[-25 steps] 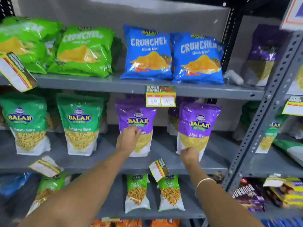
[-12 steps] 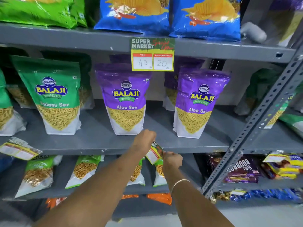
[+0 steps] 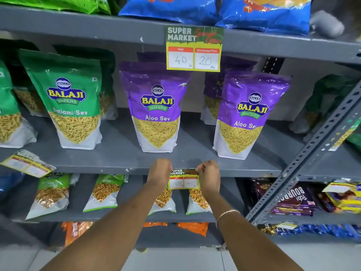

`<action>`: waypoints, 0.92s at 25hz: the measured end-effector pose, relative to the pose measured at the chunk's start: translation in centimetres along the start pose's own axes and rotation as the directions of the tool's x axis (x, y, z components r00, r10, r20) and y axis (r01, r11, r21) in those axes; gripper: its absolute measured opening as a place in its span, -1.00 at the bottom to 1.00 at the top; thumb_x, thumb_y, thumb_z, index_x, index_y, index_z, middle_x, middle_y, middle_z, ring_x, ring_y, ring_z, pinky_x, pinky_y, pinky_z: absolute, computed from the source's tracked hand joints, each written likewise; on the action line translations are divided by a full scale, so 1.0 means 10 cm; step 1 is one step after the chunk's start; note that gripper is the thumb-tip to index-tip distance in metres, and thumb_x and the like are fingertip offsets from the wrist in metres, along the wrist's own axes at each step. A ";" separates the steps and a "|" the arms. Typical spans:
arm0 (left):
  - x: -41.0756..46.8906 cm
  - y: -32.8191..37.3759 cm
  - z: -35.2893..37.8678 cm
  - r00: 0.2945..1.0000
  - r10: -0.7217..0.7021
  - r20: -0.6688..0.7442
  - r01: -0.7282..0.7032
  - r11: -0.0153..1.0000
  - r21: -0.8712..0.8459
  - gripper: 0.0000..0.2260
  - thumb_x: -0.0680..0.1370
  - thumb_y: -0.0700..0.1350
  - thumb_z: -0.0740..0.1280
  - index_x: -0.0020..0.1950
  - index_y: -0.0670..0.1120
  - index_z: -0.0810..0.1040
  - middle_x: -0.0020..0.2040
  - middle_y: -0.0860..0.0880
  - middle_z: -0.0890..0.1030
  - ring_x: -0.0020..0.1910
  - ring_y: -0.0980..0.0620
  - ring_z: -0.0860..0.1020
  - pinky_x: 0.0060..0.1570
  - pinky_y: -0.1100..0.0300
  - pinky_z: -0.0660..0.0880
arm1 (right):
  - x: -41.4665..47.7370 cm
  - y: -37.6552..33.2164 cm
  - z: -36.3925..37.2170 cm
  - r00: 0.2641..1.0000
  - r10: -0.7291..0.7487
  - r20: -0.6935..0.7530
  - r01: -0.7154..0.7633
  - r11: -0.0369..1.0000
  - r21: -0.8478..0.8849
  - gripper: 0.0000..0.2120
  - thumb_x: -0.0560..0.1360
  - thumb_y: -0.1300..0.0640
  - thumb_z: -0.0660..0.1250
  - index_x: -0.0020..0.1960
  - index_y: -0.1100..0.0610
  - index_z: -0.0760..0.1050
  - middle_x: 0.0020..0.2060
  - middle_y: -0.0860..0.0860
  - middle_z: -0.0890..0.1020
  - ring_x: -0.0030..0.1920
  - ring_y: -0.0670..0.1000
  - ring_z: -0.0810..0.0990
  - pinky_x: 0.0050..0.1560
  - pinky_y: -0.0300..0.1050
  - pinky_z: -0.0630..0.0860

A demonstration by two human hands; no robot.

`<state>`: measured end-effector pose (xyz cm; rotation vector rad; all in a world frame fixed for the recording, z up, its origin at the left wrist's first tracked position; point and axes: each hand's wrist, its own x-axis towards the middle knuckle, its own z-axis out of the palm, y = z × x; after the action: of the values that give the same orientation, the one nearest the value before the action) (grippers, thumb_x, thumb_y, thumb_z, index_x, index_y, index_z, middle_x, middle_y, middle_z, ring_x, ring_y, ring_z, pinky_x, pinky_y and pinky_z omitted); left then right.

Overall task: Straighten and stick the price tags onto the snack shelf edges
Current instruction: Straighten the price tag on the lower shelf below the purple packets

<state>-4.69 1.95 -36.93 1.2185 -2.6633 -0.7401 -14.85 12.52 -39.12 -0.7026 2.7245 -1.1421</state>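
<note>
while both hands pinch the price tag (image 3: 184, 179) level against the shelf edge (image 3: 117, 169), just below the middle aloo sev pouch (image 3: 157, 112), the left hand (image 3: 159, 173) grips its left end and the right hand (image 3: 209, 176) its right. sticking seems underway; pressing it flat comes next.

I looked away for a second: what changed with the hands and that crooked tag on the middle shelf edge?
Both hands came down from the Aloo Sev packs to the shelf edge. The left hand and right hand now hold the price tag by its sides, turned from tilted to level. The 40/20 tag above stays stuck; the crumpled left tag still droops.
</note>
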 end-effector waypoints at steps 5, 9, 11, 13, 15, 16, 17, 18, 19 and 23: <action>0.09 -0.04 0.03 1.000 0.014 -0.014 -0.015 0.998 -0.058 -0.81 0.51 -0.34 0.19 -0.06 -0.36 0.59 0.01 -0.35 0.64 0.02 -0.29 0.61 0.01 -0.05 0.55 | 0.01 0.04 -0.02 0.998 -0.067 0.012 0.068 0.996 -0.051 -0.85 0.47 0.39 0.24 -0.17 0.28 0.57 -0.05 0.16 0.57 -0.06 0.13 0.58 -0.15 -0.13 0.42; 0.14 -0.04 0.08 1.000 0.006 0.000 -0.006 1.000 0.004 -0.84 0.54 -0.30 0.22 -0.02 -0.34 0.56 0.03 -0.32 0.63 0.03 -0.27 0.61 0.01 -0.06 0.56 | 0.05 0.07 -0.05 0.993 -0.109 0.043 0.113 0.988 -0.108 -0.95 0.48 0.27 0.33 -0.10 0.22 0.46 -0.05 0.16 0.56 -0.07 0.17 0.56 -0.18 -0.09 0.42; 0.15 -0.04 0.07 1.000 0.020 0.002 -0.020 0.999 0.040 -0.85 0.55 -0.25 0.26 0.06 -0.29 0.53 0.06 -0.28 0.62 0.05 -0.25 0.60 0.00 -0.04 0.55 | 0.10 0.07 -0.07 0.992 -0.099 0.081 0.109 0.984 -0.141 -0.78 0.44 0.15 0.41 -0.08 0.16 0.37 -0.03 0.15 0.54 -0.08 0.17 0.55 -0.19 -0.07 0.40; 0.18 -0.04 0.05 0.999 0.039 -0.003 -0.039 0.998 0.049 -0.79 0.54 -0.19 0.33 0.13 -0.25 0.46 0.08 -0.27 0.60 0.07 -0.25 0.59 -0.01 -0.04 0.54 | 0.12 0.00 -0.05 0.986 -0.111 0.122 0.133 0.973 -0.190 -0.66 0.39 0.03 0.47 -0.05 0.15 0.37 0.00 0.13 0.53 -0.01 0.15 0.53 -0.19 -0.08 0.39; 0.23 -0.07 0.03 0.999 0.047 0.022 -0.047 0.998 0.039 -0.75 0.52 -0.16 0.36 0.13 -0.24 0.43 0.05 -0.27 0.58 0.04 -0.23 0.58 -0.05 -0.04 0.51 | 0.13 -0.07 0.02 0.980 -0.148 0.137 0.179 0.950 -0.255 -0.58 0.36 -0.03 0.48 0.03 0.20 0.40 0.05 0.13 0.54 0.09 0.14 0.52 -0.10 -0.01 0.48; 0.25 -0.08 0.02 0.998 0.055 0.029 -0.057 0.997 0.044 -0.77 0.52 -0.15 0.36 0.08 -0.23 0.42 0.00 -0.28 0.55 -0.01 -0.22 0.57 -0.11 -0.03 0.47 | 0.16 -0.10 0.04 0.976 -0.165 0.145 0.201 0.939 -0.281 -0.55 0.36 -0.04 0.48 0.05 0.22 0.41 0.06 0.14 0.54 0.11 0.15 0.52 -0.05 0.01 0.51; 0.26 -0.10 0.02 0.997 0.065 0.040 -0.067 0.996 0.055 -0.80 0.52 -0.15 0.36 0.00 -0.21 0.40 -0.07 -0.26 0.51 -0.07 -0.20 0.54 -0.17 0.01 0.41 | 0.17 -0.11 0.03 0.970 -0.175 0.166 0.218 0.932 -0.291 -0.55 0.36 -0.03 0.48 0.05 0.23 0.41 0.07 0.15 0.55 0.11 0.16 0.52 -0.04 0.03 0.51; 0.27 -0.12 0.02 0.996 0.076 0.055 -0.080 0.994 0.070 -0.80 0.53 -0.14 0.36 -0.08 -0.18 0.35 -0.13 -0.22 0.47 -0.13 -0.18 0.50 -0.21 0.05 0.35 | 0.19 -0.11 0.00 0.963 -0.187 0.194 0.237 0.929 -0.284 -0.58 0.36 -0.01 0.48 0.02 0.22 0.40 0.06 0.16 0.55 0.09 0.18 0.53 -0.08 0.03 0.50; 0.28 -0.14 0.01 0.993 0.097 0.074 -0.103 0.991 0.083 -0.77 0.53 -0.14 0.36 -0.13 -0.15 0.31 -0.15 -0.18 0.44 -0.15 -0.17 0.48 -0.22 0.09 0.32 | 0.22 -0.10 -0.04 0.955 -0.198 0.222 0.256 0.925 -0.280 -0.62 0.36 0.01 0.49 -0.05 0.20 0.37 0.04 0.17 0.56 0.05 0.19 0.54 -0.15 0.01 0.45; 0.34 -0.21 0.04 0.982 0.140 0.131 -0.156 0.980 0.121 -0.82 0.54 -0.16 0.35 -0.10 -0.14 0.34 -0.01 -0.26 0.56 -0.03 -0.22 0.56 -0.20 0.10 0.33 | 0.33 0.00 -0.13 0.932 -0.228 0.282 0.318 0.888 -0.333 -0.60 0.38 0.07 0.48 -0.14 0.11 0.23 0.00 0.19 0.57 -0.05 0.20 0.55 -0.24 -0.10 0.30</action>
<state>-5.66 -1.60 -38.58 1.0176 -2.9052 -0.6461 -18.15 11.90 -37.94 -1.2234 2.7137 -0.5210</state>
